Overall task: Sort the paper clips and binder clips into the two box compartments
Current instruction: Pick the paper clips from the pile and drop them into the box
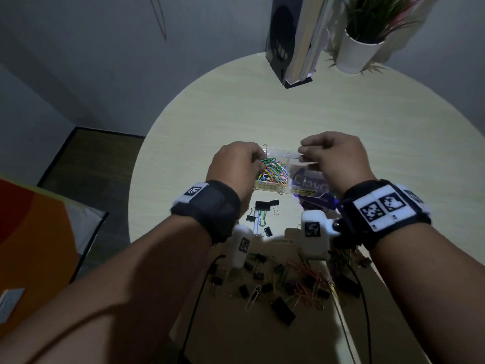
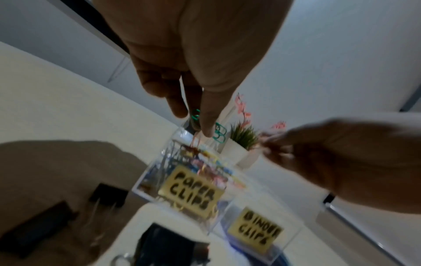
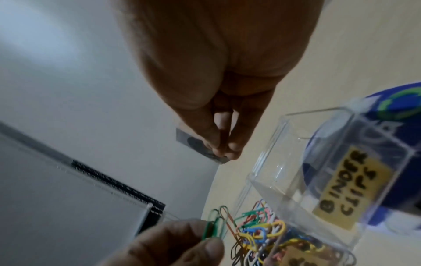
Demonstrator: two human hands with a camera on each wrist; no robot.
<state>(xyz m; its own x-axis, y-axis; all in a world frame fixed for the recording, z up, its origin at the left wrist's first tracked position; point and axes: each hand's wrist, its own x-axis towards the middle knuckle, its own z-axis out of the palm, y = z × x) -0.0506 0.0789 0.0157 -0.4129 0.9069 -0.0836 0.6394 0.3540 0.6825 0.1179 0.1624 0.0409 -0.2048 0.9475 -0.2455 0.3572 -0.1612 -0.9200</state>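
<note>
Clear box [image 1: 288, 164] with two labelled compartments is sitting on the round table [image 1: 262, 114], left hand [image 1: 236, 164] pinching green paper clips [image 3: 213, 227] over its paper-clip side, right hand's [image 1: 333, 156] pinched fingers hiding any load.

L hand [image 1: 237, 164] pinches green clips [image 1: 267, 161] over clear box [image 1: 278, 191]; R hand [image 1: 338, 158] above its other compartment.

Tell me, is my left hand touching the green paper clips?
Touching. In the right wrist view, the left hand pinches the green paper clips between thumb and finger, over the paper clips side of the clear box.
</note>
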